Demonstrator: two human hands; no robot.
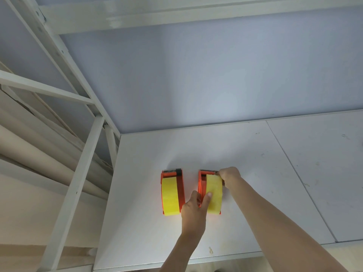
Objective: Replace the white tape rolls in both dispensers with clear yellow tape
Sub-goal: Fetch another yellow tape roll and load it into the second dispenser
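Two orange tape dispensers stand side by side on the white table point(157, 242). The left dispenser point(181, 190) carries a yellow tape roll point(170, 196) and nobody touches it. The right dispenser point(200, 183) also carries a yellow tape roll point(215, 193). My left hand point(193, 212) grips the near side of the right dispenser, thumb resting on that roll. My right hand point(228, 175) pinches the tape end at the dispenser's far cutter end. No white rolls are in view.
A white metal shelf frame point(82, 163) rises at the table's left edge, with beige rolls point(29, 150) of material behind it. A pale wall stands behind the table. A panel seam point(294, 169) runs across the table on the right.
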